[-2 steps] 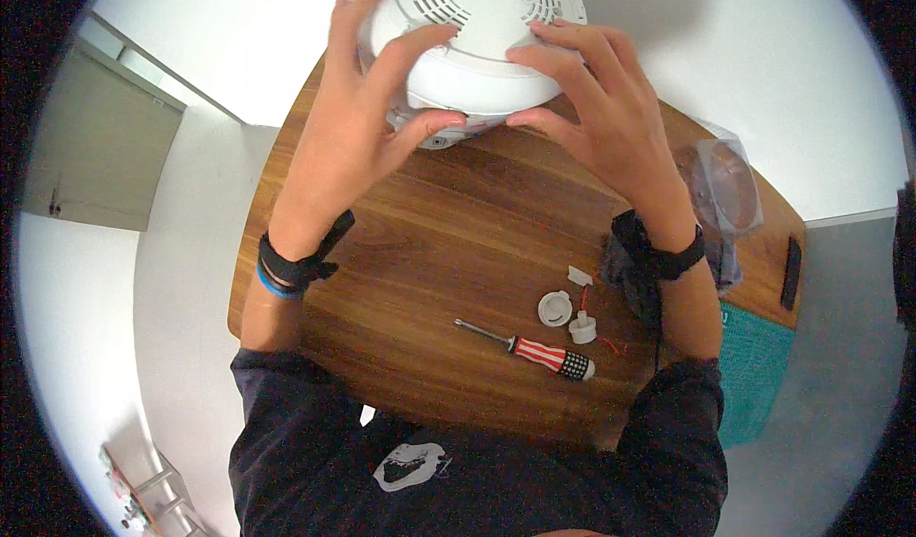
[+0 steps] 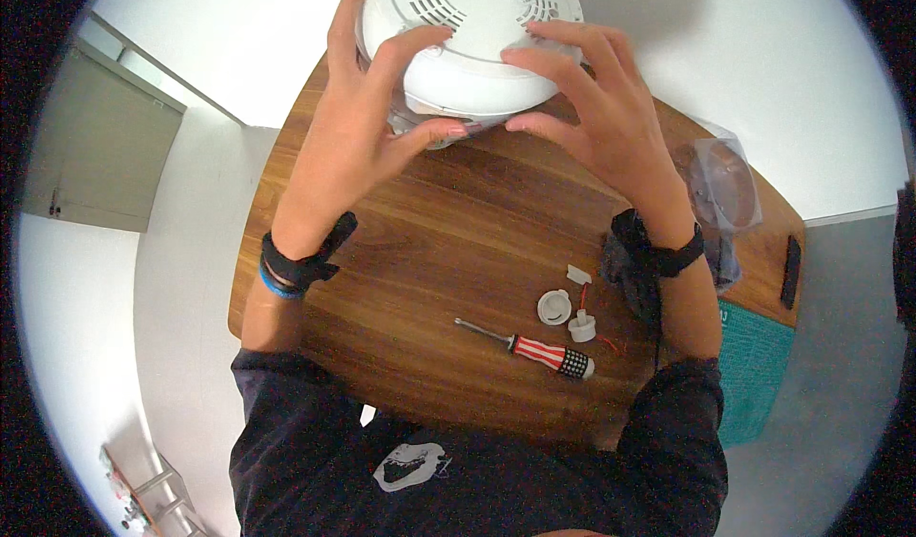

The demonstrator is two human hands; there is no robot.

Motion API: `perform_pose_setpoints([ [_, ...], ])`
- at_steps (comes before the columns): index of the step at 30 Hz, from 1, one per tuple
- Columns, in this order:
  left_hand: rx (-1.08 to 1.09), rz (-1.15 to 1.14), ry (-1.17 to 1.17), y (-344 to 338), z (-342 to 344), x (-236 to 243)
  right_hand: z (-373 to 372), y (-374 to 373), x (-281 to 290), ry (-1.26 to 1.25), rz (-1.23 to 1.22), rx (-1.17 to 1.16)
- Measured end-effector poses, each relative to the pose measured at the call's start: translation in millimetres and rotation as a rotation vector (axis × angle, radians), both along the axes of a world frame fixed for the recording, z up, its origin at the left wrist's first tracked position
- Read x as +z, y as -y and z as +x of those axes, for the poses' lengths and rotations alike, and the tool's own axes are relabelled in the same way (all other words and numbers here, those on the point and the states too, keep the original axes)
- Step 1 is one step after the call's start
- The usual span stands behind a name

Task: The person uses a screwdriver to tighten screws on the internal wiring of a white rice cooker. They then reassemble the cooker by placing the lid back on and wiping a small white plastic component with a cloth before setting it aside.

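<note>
A round white plastic housing [image 2: 477,84] with slotted vents sits at the far side of the wooden table [image 2: 410,251]. Both hands grip it: my left hand [image 2: 363,126] around its left side, thumb at the near lower edge and fingers over the top and side, my right hand [image 2: 601,117] on the right, fingertips on the lid and thumb at the lower rim. Nearer me lie a screwdriver [image 2: 539,352] with a striped, checked handle, a small white round cap [image 2: 554,308], a white part with red wires [image 2: 582,328] and a small white piece [image 2: 578,274].
At the right are a clear plastic package [image 2: 725,189], dark cloth [image 2: 620,260], a black bar [image 2: 791,270] and a teal cutting mat [image 2: 754,375]. A white wall [image 2: 801,107] borders the table's far side. A grey door [image 2: 95,146] and a ladder-like frame [image 2: 157,489] stand at the left.
The white housing has shifted very slightly to the left with my hands on it. My left index and right fingertips have moved a little on its lid.
</note>
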State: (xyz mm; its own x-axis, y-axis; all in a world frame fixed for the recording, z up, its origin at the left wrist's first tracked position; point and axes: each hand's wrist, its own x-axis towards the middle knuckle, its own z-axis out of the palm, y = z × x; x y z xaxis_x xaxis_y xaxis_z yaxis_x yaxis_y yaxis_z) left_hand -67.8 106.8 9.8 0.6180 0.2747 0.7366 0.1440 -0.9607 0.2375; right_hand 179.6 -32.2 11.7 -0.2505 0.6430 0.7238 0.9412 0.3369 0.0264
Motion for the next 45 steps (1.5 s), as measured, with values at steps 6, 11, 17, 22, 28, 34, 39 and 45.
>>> perform_pose_setpoints([
  [6,-0.019,-0.059,0.005,-9,1,-3,26,-4,-17,-0.221,-0.018,-0.060],
  [11,-0.051,-0.070,0.001,-18,-4,2,43,-15,-27,-0.348,-0.114,0.094],
  [17,-0.149,-0.352,0.040,-12,-30,5,19,5,-4,-0.421,-0.132,0.128],
  [22,-0.290,-0.575,0.030,-6,-40,3,6,22,19,-0.356,-0.140,0.105],
  [28,-0.315,-0.612,0.063,-7,-36,-2,-8,22,19,-0.452,-0.180,0.099],
  [34,-0.272,-0.623,0.098,-8,-38,-9,-17,15,22,-0.411,-0.162,0.063],
  [39,-0.297,-0.661,0.087,-12,-41,-11,-18,17,27,-0.438,-0.225,0.030],
  [45,-0.330,-0.666,0.096,-10,-40,-11,-21,26,24,-0.403,-0.161,-0.007],
])
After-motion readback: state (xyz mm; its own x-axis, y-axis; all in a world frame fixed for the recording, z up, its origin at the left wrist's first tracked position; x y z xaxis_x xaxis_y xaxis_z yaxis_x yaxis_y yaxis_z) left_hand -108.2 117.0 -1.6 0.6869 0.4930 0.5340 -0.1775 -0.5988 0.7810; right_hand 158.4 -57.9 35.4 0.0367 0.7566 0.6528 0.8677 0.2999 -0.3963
